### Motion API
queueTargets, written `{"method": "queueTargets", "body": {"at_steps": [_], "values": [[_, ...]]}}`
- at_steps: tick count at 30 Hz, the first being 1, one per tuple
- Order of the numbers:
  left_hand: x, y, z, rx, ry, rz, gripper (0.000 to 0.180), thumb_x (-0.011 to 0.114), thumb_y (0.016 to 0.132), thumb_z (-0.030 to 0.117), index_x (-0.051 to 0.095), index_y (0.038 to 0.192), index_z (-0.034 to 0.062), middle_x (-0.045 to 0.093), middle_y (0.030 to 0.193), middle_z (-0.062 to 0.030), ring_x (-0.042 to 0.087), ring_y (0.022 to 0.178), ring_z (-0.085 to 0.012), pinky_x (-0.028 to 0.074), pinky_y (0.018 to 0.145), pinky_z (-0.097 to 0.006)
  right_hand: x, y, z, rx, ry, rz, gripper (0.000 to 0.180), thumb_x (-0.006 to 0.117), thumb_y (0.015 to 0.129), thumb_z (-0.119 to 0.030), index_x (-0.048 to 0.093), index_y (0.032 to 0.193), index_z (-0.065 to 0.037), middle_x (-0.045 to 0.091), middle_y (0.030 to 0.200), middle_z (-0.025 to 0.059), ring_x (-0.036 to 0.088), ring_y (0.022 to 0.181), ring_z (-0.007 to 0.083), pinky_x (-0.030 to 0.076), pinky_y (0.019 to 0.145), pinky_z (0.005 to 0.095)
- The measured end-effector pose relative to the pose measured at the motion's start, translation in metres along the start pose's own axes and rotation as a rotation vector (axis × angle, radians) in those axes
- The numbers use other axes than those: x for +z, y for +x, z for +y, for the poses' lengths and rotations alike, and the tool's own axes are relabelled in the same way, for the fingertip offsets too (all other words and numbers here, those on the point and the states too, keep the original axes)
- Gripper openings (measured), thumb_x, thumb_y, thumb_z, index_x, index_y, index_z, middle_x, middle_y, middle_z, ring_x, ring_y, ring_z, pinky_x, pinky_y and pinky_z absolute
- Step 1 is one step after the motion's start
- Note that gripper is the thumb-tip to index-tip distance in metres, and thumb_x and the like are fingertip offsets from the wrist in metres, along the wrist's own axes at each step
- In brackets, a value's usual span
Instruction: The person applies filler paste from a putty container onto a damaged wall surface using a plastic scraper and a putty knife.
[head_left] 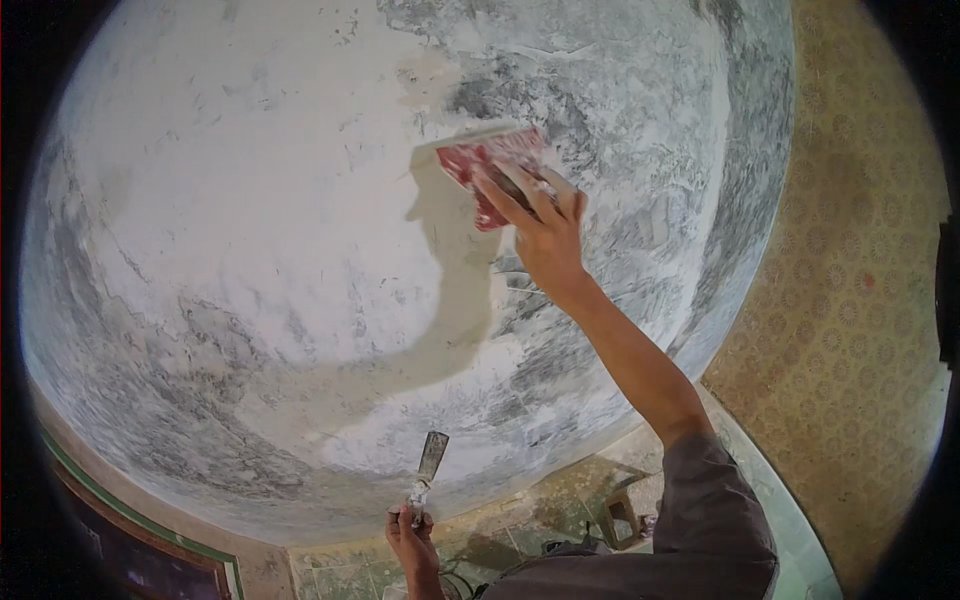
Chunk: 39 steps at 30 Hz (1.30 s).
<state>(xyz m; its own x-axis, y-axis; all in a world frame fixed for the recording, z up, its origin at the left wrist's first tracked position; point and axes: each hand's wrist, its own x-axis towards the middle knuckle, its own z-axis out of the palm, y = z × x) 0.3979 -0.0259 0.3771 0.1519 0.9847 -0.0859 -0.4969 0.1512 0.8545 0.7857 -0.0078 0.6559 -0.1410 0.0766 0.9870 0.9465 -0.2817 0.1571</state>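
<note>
My right hand (550, 240) reaches up to the wall (290, 150) and grips a red putty spreader (462, 160). White smears cover the spreader, whose wide edge is at the wall surface. Patchy white filler coats the wall, with grey areas showing through on the right and lower down. Low in front of me, my left hand (408, 548) is closed around the handle of a putty knife (432, 458), its narrow blade pointing up. Whitish residue clings to the knife near its handle. The shadow of my arm falls across the wall.
A yellow-brown surface with a round motif (830, 250) runs along the right side. A dark panel with a green and brown frame (150, 560) stands at lower left. Below are greenish tiles (345, 580) and a block-like object with an opening (622, 518).
</note>
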Motion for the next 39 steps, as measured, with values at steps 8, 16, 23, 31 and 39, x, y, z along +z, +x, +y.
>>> {"method": "queueTargets", "body": {"at_steps": [8, 16, 23, 31, 39], "values": [[0.003, -0.004, 0.004, -0.002, 0.006, 0.060, 0.016, 0.059, 0.098, 0.018, 0.053, 0.089, 0.0073, 0.054, 0.074, -0.0024, 0.052, 0.059, -0.0141, 0.042, 0.054, -0.028, -0.005, -0.033, -0.016, 0.050, -0.045, -0.164, 0.068, 0.060, 0.075, 0.011, 0.065, 0.131, -0.028, 0.052, 0.139, -0.0057, 0.044, 0.117, 0.0245, 0.035, 0.095, 0.0423], [0.000, -0.004, 0.005, -0.007, 0.010, 0.015, 0.013, 0.061, 0.098, 0.017, 0.054, 0.092, 0.0073, 0.054, 0.081, -0.0013, 0.050, 0.064, -0.0112, 0.045, 0.059, -0.030, 0.009, 0.002, -0.005, 0.088, 0.028, -0.102, 0.067, 0.062, 0.074, 0.010, 0.066, 0.130, -0.027, 0.055, 0.136, -0.0039, 0.045, 0.118, 0.0276, 0.039, 0.100, 0.0419], [-0.007, -0.007, 0.005, 0.017, 0.008, 0.025, 0.014, 0.059, 0.099, 0.018, 0.053, 0.093, 0.0066, 0.056, 0.080, -0.0042, 0.054, 0.063, -0.0146, 0.045, 0.057, -0.030, -0.019, -0.033, 0.000, 0.051, 0.026, -0.139, 0.066, 0.062, 0.074, 0.007, 0.065, 0.131, -0.027, 0.056, 0.134, -0.0014, 0.047, 0.117, 0.0287, 0.043, 0.098, 0.0402], [-0.008, -0.004, 0.000, 0.002, -0.005, -0.013, 0.012, 0.061, 0.098, 0.017, 0.054, 0.093, 0.0081, 0.055, 0.080, -0.0016, 0.052, 0.065, -0.0115, 0.046, 0.058, -0.029, 0.014, 0.014, -0.011, 0.028, -0.003, 0.042, 0.067, 0.063, 0.075, 0.007, 0.064, 0.131, -0.029, 0.051, 0.141, -0.0006, 0.045, 0.116, 0.0281, 0.043, 0.098, 0.0404], [-0.012, -0.012, 0.005, -0.004, 0.022, 0.052, 0.013, 0.062, 0.097, 0.019, 0.056, 0.092, 0.0089, 0.056, 0.081, -0.0011, 0.053, 0.066, -0.0105, 0.049, 0.061, -0.028, 0.000, -0.036, 0.008, 0.133, -0.050, -0.101, 0.073, 0.060, 0.072, 0.012, 0.063, 0.134, -0.027, 0.046, 0.146, 0.0049, 0.044, 0.115, 0.0310, 0.042, 0.098, 0.0416]]}}
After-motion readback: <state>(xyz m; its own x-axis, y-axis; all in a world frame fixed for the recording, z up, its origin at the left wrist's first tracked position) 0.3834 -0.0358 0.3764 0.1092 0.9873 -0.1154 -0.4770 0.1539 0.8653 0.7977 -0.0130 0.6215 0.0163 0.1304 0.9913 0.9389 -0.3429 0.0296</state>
